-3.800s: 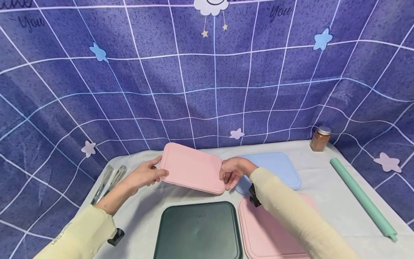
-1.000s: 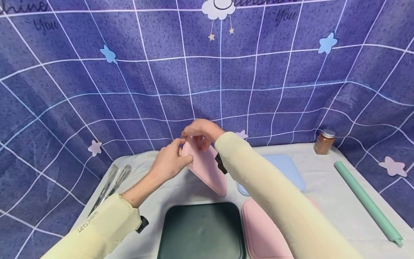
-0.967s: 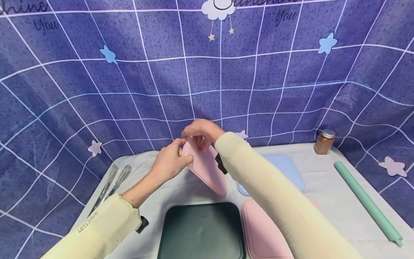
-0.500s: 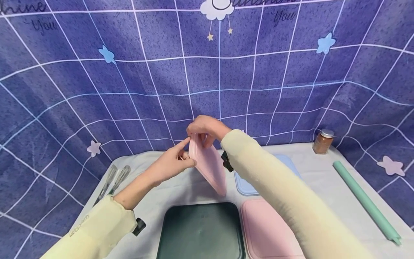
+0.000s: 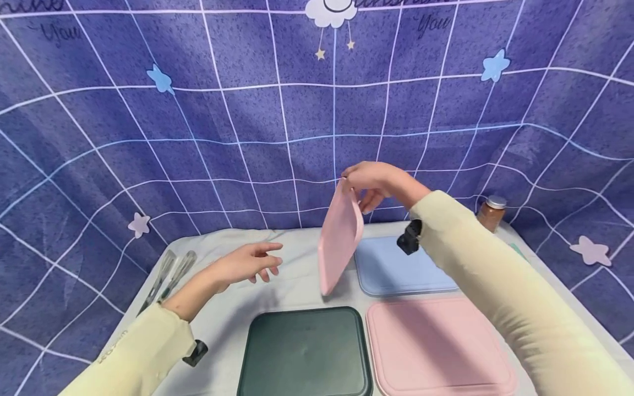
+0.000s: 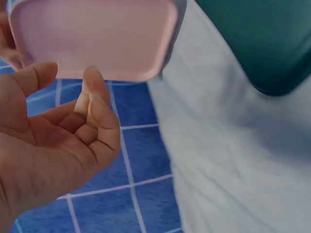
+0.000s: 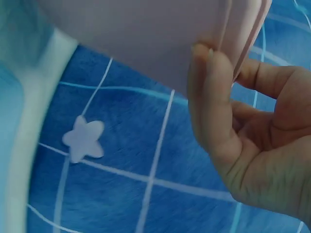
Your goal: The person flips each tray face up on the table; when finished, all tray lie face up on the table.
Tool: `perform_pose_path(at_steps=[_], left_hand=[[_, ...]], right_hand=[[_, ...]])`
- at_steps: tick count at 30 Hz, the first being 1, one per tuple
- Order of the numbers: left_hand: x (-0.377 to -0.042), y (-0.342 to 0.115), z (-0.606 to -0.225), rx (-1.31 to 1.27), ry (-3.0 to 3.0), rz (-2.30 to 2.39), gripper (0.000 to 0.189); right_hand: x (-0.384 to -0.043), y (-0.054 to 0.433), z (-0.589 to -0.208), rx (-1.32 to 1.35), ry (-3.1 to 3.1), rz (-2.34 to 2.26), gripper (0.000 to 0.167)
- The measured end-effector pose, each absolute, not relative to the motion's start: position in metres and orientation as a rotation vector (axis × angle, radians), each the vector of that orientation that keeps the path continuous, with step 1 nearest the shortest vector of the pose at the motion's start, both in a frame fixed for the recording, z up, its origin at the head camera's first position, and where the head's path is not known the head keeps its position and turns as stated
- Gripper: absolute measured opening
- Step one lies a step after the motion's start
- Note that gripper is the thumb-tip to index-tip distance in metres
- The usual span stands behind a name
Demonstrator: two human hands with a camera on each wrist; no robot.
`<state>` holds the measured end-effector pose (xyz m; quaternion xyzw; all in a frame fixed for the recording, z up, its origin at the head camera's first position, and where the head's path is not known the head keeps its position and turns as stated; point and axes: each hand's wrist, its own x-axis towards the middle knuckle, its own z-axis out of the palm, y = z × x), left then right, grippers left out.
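A pink rectangular board [image 5: 338,242] with rounded corners and a raised rim stands almost on edge above the white cloth. My right hand [image 5: 371,181] pinches it at its top edge; in the right wrist view, the fingers [image 7: 214,92] lie on one face and the thumb is at the other side. To the left, my left hand [image 5: 250,263] is apart from the board, with its fingers loosely extended and nothing in them. Below the held board, a dark green board [image 5: 304,352] lies flat, beside a second pink board [image 5: 441,341] and a light blue board [image 5: 396,269].
Metal utensils [image 5: 168,278] lie at the left edge of the white cloth [image 5: 292,242]. A spice jar [image 5: 491,213] with a silver cap stands at the back right. My right sleeve hides most of a green rolled item [image 5: 517,250]. A purple patterned curtain [image 5: 247,110] hangs behind.
My left hand has let go of the pink board and drawn back to the left and down. My right hand has carried the board to the right and turned it.
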<state>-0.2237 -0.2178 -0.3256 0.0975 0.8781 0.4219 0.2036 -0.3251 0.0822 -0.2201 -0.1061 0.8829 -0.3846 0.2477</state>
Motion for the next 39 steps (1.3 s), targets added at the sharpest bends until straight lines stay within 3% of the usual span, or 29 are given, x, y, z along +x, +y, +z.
perform_pose_path(at_steps=[7,14,39], left_hand=[[-0.235,-0.226,-0.356,0.226,2.443,1.184,0.07],[-0.238,-0.235,-0.379,0.202,2.365,1.304,0.078],[-0.241,-0.264,-0.394,0.27,2.033,1.805,0.075]], right_hand=[[-0.33,0.128,-0.245,-0.284,2.157,-1.316,0.074],[-0.325,0.144,-0.275,-0.265,1.939,-1.517,0.076],[-0.312,0.147,-0.342,-0.246,1.882,-1.743,0.069]])
